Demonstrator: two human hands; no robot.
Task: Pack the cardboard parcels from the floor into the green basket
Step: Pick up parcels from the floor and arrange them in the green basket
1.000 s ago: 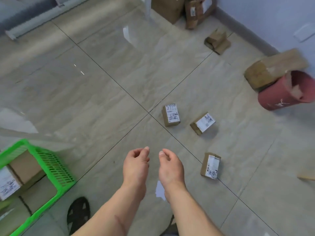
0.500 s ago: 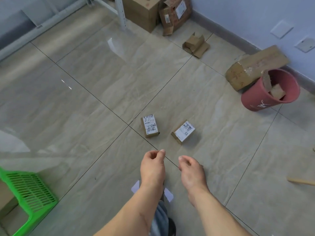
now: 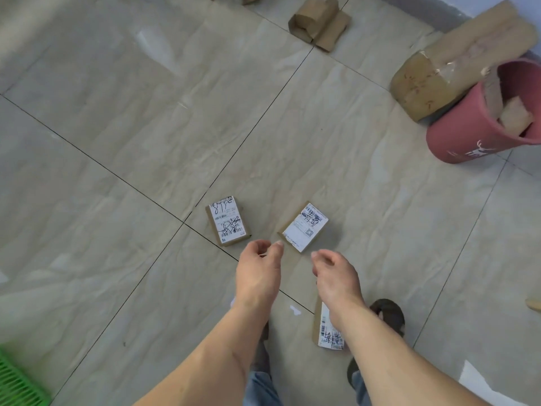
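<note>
On the tiled floor (image 3: 123, 159), the green basket (image 3: 14, 382) shows only a corner at lower left. Three parcels lie loose — two ahead (image 3: 228, 221) (image 3: 304, 227), one (image 3: 328, 329) under the right arm. Both hands — left (image 3: 257, 271), right (image 3: 336, 273) — hover loosely curled, each grip holding nothing, likely reaching.

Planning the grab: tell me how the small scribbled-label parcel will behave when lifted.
The scribbled-label parcel is probably stiff: its cardboard edges look square. It is likely light, being small beside the left hand. Lying flat on the floor tiles, it shouldn't roll or tip.

bare forearms (image 3: 210, 361), blue jeans (image 3: 259, 388), dark sandals (image 3: 389, 315)
</note>
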